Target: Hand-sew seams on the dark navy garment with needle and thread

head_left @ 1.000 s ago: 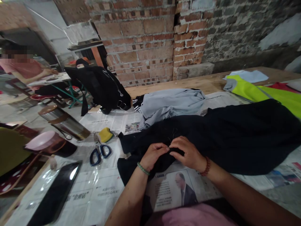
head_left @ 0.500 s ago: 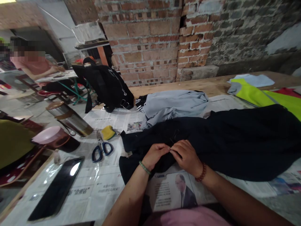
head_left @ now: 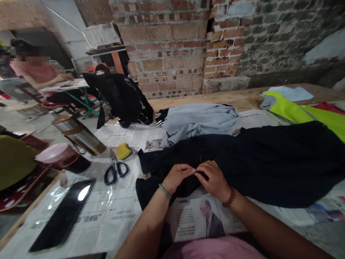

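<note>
A dark navy garment (head_left: 272, 162) lies spread over the newspaper-covered table in front of me. My left hand (head_left: 179, 176) and my right hand (head_left: 211, 178) meet over its left part, thumbs and fingertips pinched together and nearly touching. What sits between the fingertips is too small to make out; it may be cloth or thread. Several loose light thread ends (head_left: 199, 155) stick up from the fabric just beyond my hands. A green bead bracelet is on my left wrist, a red one on my right.
To the left lie blue-handled scissors (head_left: 115, 172), a yellow sponge-like piece (head_left: 123, 151), a phone (head_left: 63, 216), a lidded cup (head_left: 63, 158) and a steel flask (head_left: 79, 135). Beyond are a black backpack (head_left: 126, 99), grey clothing (head_left: 199, 120) and a neon-yellow garment (head_left: 291, 108). Another person (head_left: 37, 72) sits far left.
My hands stay pinched together over the navy garment with barely any movement. The whole view has shifted very slightly.
</note>
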The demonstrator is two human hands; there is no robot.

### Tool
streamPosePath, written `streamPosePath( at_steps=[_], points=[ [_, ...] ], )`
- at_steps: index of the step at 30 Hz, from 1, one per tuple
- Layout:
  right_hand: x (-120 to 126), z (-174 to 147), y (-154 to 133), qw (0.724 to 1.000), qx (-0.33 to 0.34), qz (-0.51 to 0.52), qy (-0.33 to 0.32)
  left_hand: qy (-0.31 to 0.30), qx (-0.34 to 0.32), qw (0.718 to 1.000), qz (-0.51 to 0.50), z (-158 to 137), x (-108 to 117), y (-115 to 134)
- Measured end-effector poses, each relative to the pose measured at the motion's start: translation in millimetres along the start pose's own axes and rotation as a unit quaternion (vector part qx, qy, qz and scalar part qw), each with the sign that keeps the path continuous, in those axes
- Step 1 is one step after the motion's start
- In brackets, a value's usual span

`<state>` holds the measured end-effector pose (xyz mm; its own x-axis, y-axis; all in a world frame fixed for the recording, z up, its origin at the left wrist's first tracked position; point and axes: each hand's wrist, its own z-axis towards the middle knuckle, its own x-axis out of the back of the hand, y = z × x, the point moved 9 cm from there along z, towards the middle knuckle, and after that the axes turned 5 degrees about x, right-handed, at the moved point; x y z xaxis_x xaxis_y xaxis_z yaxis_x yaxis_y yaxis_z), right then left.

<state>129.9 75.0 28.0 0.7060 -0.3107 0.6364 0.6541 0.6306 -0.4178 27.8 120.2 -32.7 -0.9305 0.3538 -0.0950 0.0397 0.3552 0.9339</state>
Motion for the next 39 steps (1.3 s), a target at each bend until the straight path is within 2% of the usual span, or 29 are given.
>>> streamPosePath(
  at_steps=[12, 18, 22, 25, 29, 33, 35, 39],
  points=[
    [1.7, -2.0, 6.0, 0.999, -0.027, 0.037, 0.020, -0.038, 0.006, 0.999, 0.011, -1.6, -6.7, -1.7],
    [9.0, -0.6, 6.2, 0.987, -0.022, 0.148, 0.054, -0.039, 0.008, 0.999, 0.008, 0.8, -6.9, -4.7],
    [13.9, -1.1, 17.5, 0.970, -0.076, 0.219, 0.080, -0.032, 0.028, 0.999, 0.000, 0.3, -6.5, -8.6],
    [8.9, -2.2, 24.1, 0.960, -0.114, 0.249, 0.064, -0.034, 0.028, 0.999, -0.004, -0.8, -7.0, -7.2],
    [-0.5, -1.9, 23.2, 0.961, -0.124, 0.248, 0.023, -0.034, 0.029, 0.999, 0.001, -1.3, -7.1, -5.7],
    [-2.2, 0.1, 14.5, 0.969, -0.079, 0.233, 0.006, -0.038, 0.016, 0.999, 0.008, -1.1, -7.8, -3.5],
    [-0.8, -0.1, 14.3, 0.969, -0.076, 0.234, 0.012, -0.036, 0.015, 0.999, 0.007, -1.1, -7.5, -3.6],
    [7.3, -2.2, 22.1, 0.957, -0.111, 0.261, 0.057, -0.046, 0.023, 0.999, -0.010, -1.2, -9.2, -5.6]
  ],
)
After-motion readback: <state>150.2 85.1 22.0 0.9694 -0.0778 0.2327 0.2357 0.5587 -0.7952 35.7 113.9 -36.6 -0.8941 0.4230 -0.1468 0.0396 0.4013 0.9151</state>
